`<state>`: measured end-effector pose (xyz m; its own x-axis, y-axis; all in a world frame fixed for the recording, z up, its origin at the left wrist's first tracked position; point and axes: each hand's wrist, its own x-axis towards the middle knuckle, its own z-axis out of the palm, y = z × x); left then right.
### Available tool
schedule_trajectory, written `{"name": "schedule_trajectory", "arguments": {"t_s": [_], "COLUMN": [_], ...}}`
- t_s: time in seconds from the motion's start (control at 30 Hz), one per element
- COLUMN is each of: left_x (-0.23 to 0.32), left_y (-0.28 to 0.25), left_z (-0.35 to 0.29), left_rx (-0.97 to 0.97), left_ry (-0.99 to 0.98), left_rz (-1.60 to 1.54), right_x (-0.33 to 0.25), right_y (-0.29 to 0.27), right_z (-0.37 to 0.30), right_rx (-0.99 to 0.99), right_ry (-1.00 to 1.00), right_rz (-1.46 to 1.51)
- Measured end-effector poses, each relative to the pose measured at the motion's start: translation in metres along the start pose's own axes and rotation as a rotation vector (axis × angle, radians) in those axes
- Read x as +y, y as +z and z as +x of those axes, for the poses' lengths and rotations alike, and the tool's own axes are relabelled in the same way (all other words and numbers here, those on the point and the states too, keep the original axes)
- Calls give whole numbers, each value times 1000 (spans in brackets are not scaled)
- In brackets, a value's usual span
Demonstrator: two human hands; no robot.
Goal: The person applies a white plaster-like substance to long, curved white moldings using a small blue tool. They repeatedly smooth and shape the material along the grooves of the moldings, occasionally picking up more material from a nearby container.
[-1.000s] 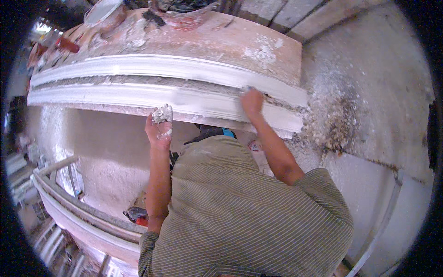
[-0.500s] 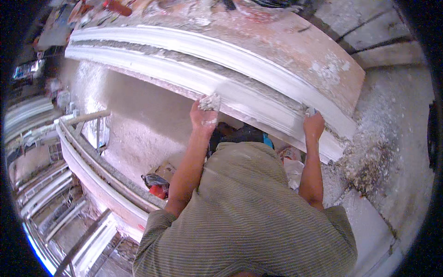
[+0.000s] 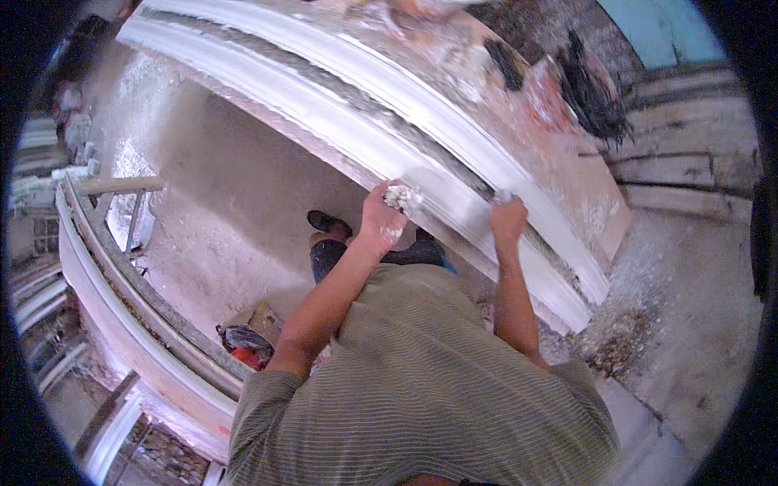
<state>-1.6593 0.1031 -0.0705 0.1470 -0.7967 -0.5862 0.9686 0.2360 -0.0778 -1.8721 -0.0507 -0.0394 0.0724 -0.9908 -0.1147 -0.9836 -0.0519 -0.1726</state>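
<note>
My left hand [image 3: 384, 220] is palm up and cupped around a crumbly lump of white plaster [image 3: 403, 197], with white smears on the wrist. It is beside the near edge of a long, curved white moulding [image 3: 348, 139]. My right hand [image 3: 509, 219] is closed over a small grey-white piece [image 3: 504, 196], mostly hidden by the fingers, so its kind is unclear. That fist is above the dark, rough groove [image 3: 462, 172] between the near moulding and a second curved white moulding [image 3: 486, 146] behind it.
Both mouldings lie on a plaster-stained board [image 3: 604, 202] holding a black bristly bundle [image 3: 596, 101]. Debris [image 3: 620, 344] lies at their right end. To the left stands a curved bench [image 3: 138, 312]; a dark bag with something red [image 3: 247, 347] is on the floor. My foot [image 3: 328, 223] shows below.
The view has swung, so the mouldings slope more steeply. My right hand has moved leftward to the groove, closer to my left hand. The plaster stays in my left hand.
</note>
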Motion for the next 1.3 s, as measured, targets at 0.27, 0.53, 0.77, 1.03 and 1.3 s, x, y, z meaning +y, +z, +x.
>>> {"name": "schedule_trajectory", "arguments": {"t_s": [0.27,0.53,0.77,1.03,1.3], "left_x": [182,367,550,751,834], "left_y": [63,77,107,191,244], "left_z": [-48,-26,2,35,91], "left_rx": [-23,-44,-4,132,256], "left_ry": [-16,159,209,317,312], "left_rz": [114,-63,-69,123,134], "right_x": [-309,-404,-434,-446,-471], "right_y": [55,70,68,78,87], "right_z": [15,28,25,18,35], "right_rx": [-20,-62,-153,-59,-116], "right_ry": [-61,-168,-65,26,-8], "right_rz": [200,-167,-383,-240,-259]}}
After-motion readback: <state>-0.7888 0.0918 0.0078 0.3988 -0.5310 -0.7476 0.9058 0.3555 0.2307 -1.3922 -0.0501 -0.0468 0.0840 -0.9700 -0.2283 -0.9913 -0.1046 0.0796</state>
